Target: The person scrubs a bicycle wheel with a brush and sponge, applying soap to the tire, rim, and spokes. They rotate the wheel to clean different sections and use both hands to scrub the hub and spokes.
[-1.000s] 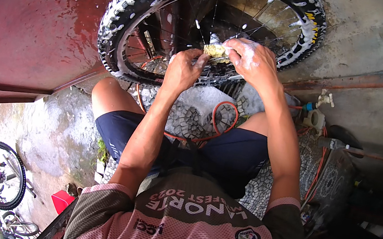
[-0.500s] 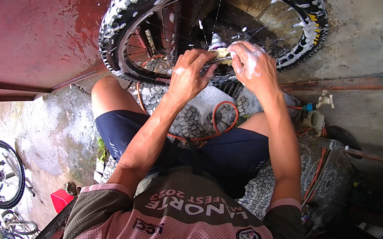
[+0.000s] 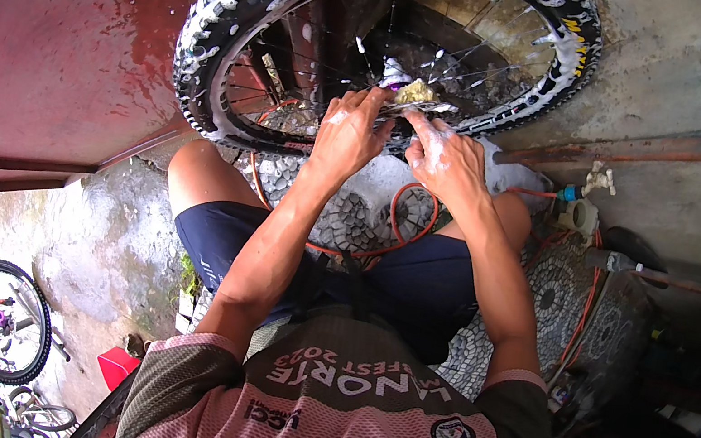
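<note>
A bicycle wheel (image 3: 225, 62) with a knobbly black tyre leans in front of me, streaked with white suds. Around the near edge of a metal disc (image 3: 430, 107) at its hub, my left hand (image 3: 347, 134) has its fingers closed, thumb on the near side. A yellowish sponge (image 3: 415, 92) sits against the far side of the disc, just beyond the left fingertips. My right hand (image 3: 446, 163), with foam on its back, is apart from the sponge. Its index finger stretches to the disc's near edge while the other fingers curl loosely. The hub's underside is hidden.
An orange hose (image 3: 417, 195) loops over the pebble-patterned floor (image 3: 350, 219) between my knees. A tap (image 3: 597, 179) juts from the wall at right. On the left stand a red metal panel (image 3: 56, 53) and, lower down, another bicycle wheel (image 3: 42, 344). A red box (image 3: 116, 367) lies nearby.
My right hand has come off the sponge and drawn back toward me, its index finger now extended. The sponge shows more fully. My left hand has hardly moved; the wheel has shifted slightly left.
</note>
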